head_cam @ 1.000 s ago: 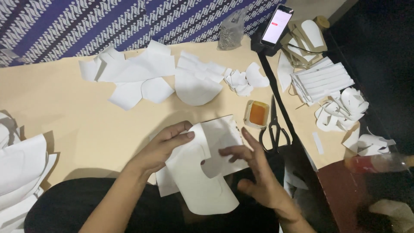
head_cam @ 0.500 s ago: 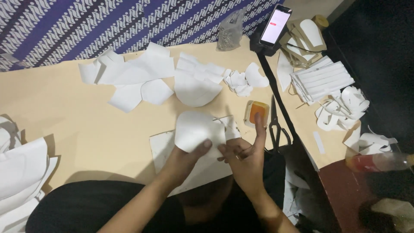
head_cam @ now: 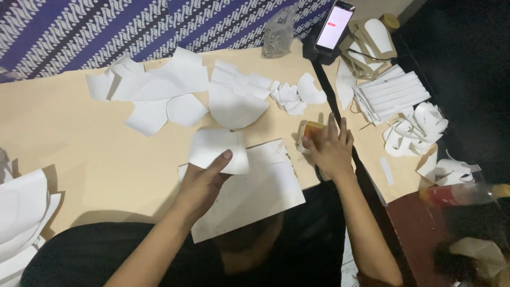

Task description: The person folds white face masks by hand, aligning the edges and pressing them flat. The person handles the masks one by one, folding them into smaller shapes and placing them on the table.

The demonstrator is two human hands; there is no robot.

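Fingers of the left hand (head_cam: 199, 183) pinch a white cut-out (head_cam: 218, 150), thumb raised.

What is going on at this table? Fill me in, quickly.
A person sits at a pale table strewn with white paper cutouts. The left hand holds up a curved white paper piece above a larger white sheet lying at the table's edge. The right hand rests on a small tub with orange contents to the right. A stack of white strips and a lit phone sit further right.
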